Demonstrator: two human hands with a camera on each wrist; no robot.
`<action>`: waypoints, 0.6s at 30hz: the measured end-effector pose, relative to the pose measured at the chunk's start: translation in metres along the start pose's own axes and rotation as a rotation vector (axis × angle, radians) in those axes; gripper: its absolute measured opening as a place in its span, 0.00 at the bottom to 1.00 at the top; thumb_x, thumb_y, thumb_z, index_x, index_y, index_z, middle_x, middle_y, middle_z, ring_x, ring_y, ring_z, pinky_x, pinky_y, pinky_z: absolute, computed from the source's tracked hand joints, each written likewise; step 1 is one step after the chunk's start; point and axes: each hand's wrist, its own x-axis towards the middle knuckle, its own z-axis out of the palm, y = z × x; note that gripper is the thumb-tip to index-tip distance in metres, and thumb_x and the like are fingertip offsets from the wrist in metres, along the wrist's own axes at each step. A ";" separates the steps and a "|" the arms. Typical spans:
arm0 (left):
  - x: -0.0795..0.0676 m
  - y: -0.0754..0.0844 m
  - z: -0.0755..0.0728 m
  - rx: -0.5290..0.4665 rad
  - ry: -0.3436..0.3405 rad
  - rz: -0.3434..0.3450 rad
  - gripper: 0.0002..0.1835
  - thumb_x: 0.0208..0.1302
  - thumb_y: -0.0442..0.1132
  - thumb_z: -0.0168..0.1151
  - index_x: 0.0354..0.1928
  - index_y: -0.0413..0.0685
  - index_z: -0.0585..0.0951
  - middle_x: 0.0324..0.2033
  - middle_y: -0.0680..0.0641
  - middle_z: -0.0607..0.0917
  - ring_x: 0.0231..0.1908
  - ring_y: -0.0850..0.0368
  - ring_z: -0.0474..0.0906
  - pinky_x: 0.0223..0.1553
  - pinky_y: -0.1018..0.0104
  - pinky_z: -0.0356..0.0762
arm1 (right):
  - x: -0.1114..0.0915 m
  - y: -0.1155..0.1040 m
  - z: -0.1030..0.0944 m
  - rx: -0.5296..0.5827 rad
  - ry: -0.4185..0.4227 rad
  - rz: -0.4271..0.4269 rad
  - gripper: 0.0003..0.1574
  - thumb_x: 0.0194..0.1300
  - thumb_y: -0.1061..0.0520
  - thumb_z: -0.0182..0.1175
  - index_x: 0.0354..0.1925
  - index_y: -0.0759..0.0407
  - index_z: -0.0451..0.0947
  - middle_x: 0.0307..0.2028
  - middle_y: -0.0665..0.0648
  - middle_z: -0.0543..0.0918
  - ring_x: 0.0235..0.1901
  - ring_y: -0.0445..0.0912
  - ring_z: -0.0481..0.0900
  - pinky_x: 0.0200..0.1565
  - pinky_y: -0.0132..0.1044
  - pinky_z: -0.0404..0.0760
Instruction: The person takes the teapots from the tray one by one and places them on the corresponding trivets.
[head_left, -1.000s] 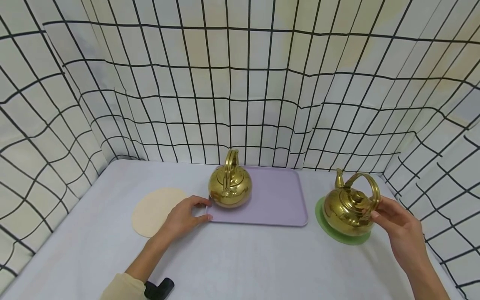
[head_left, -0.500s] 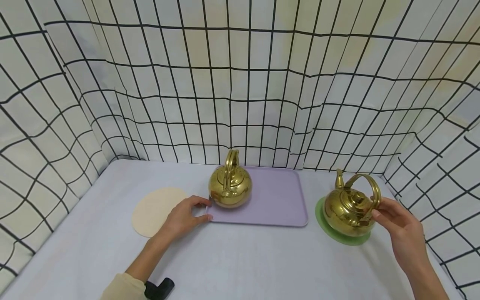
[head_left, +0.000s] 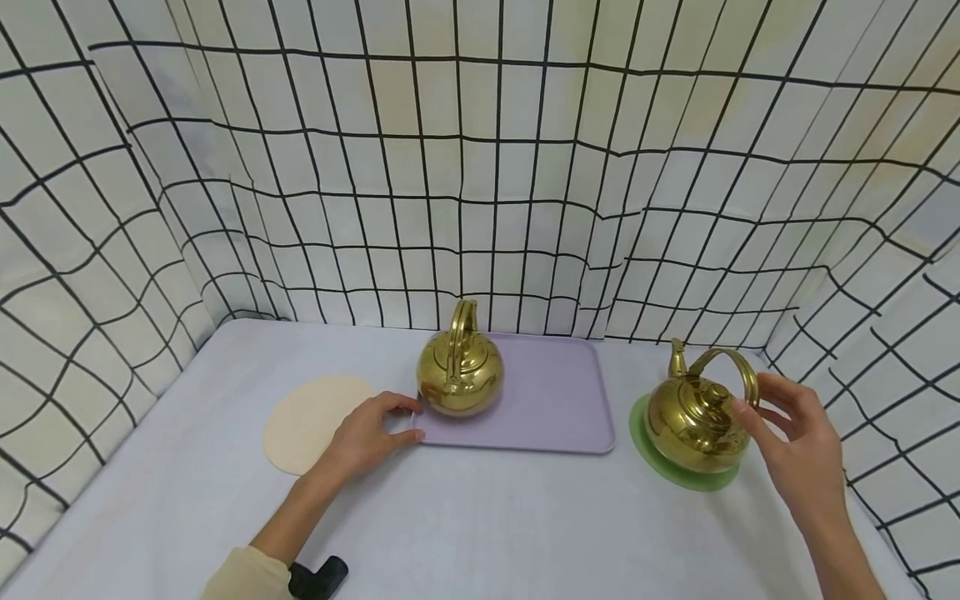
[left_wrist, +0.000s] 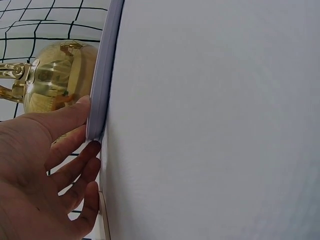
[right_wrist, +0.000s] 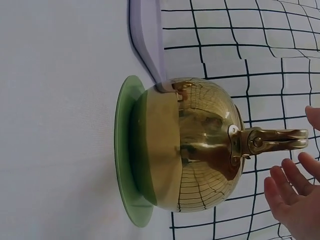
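Observation:
A brass kettle [head_left: 461,375] stands on the left part of a lilac tray [head_left: 555,400]. My left hand [head_left: 367,435] pinches the tray's near left corner, thumb on the front rim and index finger on the left side. On the right, a second brass kettle [head_left: 697,425] stands on a round green mat [head_left: 678,473], its spout pointing away. My right hand [head_left: 802,446] is beside this kettle's arched handle [right_wrist: 280,140]. In the right wrist view the thumb and loosely bent fingers [right_wrist: 287,185] lie either side of the handle's end, with a gap showing.
A round cream mat [head_left: 315,421] lies left of the tray, partly behind the left hand. White cloth [head_left: 510,517] covers the table. Black-gridded white walls [head_left: 517,167] rise at the back and both sides. A black object [head_left: 318,577] shows beside the left sleeve.
My right hand has shifted slightly up and left, its thumb now higher along the handle of the right kettle. The left hand, tray and both kettles stay in place.

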 end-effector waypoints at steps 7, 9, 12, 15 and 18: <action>0.001 0.000 0.000 0.004 -0.006 0.007 0.20 0.62 0.41 0.76 0.56 0.49 0.85 0.58 0.42 0.87 0.63 0.40 0.80 0.68 0.39 0.74 | 0.003 -0.008 0.004 -0.061 0.103 -0.094 0.32 0.63 0.60 0.73 0.65 0.58 0.77 0.55 0.30 0.73 0.56 0.24 0.69 0.54 0.13 0.67; 0.001 0.000 -0.001 0.006 -0.006 0.009 0.20 0.62 0.41 0.76 0.56 0.49 0.85 0.57 0.42 0.87 0.63 0.40 0.80 0.68 0.39 0.74 | 0.005 -0.010 0.006 -0.074 0.122 -0.154 0.32 0.61 0.62 0.74 0.63 0.61 0.78 0.53 0.28 0.72 0.55 0.24 0.68 0.53 0.14 0.66; 0.001 0.000 -0.001 0.011 -0.006 0.011 0.20 0.62 0.41 0.76 0.56 0.49 0.85 0.57 0.42 0.87 0.63 0.40 0.80 0.68 0.39 0.74 | 0.007 -0.014 0.007 -0.078 0.142 -0.237 0.31 0.58 0.64 0.75 0.60 0.66 0.79 0.51 0.25 0.70 0.54 0.24 0.68 0.52 0.17 0.65; 0.000 0.000 -0.002 0.012 -0.008 0.012 0.20 0.62 0.41 0.75 0.56 0.49 0.85 0.58 0.42 0.87 0.63 0.40 0.80 0.68 0.39 0.74 | 0.008 -0.018 0.008 -0.076 0.155 -0.285 0.33 0.57 0.65 0.75 0.61 0.67 0.79 0.51 0.24 0.70 0.54 0.23 0.68 0.52 0.18 0.64; 0.001 0.001 -0.002 0.013 -0.008 0.011 0.20 0.62 0.41 0.75 0.56 0.49 0.85 0.58 0.42 0.87 0.63 0.40 0.80 0.68 0.39 0.74 | 0.009 -0.023 0.010 -0.073 0.158 -0.304 0.35 0.56 0.66 0.75 0.62 0.66 0.78 0.52 0.29 0.72 0.55 0.23 0.69 0.53 0.17 0.65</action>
